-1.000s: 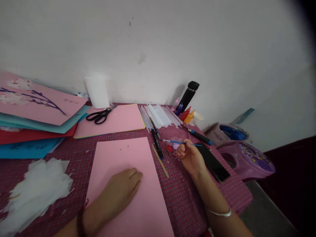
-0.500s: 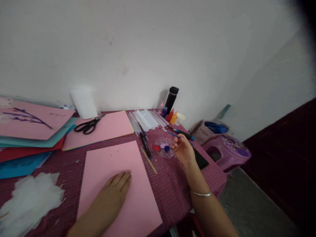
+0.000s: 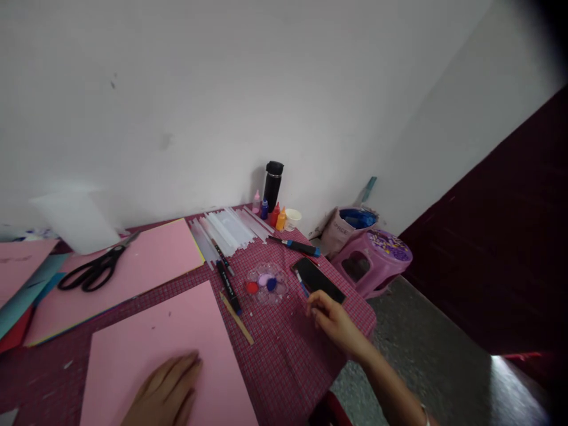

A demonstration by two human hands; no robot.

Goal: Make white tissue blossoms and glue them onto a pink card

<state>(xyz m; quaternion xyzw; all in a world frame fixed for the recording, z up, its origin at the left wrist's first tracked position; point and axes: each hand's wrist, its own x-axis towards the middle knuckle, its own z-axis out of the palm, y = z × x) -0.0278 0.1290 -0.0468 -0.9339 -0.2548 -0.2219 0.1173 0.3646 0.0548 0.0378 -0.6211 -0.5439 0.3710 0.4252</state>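
My left hand [image 3: 166,390] lies flat on a pink sheet of paper [image 3: 186,319], its fingers stretched out. My right hand [image 3: 331,319] is curled round a thin blue paintbrush [image 3: 302,284], which points up and away over a black phone [image 3: 317,278]. Left of that hand is a clear flower-shaped paint palette [image 3: 278,291] with red, lilac and dark blue paint in its wells. Between the palette and the sheet lie a black marker [image 3: 228,288] and a flat wooden stick [image 3: 238,321].
Black scissors [image 3: 95,271] rest on stacked coloured paper [image 3: 151,260]. White glue sticks [image 3: 231,229], small paint bottles [image 3: 275,216], a black flask [image 3: 272,186], a paper cup [image 3: 292,219] and a blue-black cutter [image 3: 299,246] stand or lie behind. A pink stool [image 3: 373,266] is beyond the table.
The view has swung right, so table things appear further left. My right hand, with the paintbrush, has moved away from the palette towards the phone. My left hand stays on the sheet.
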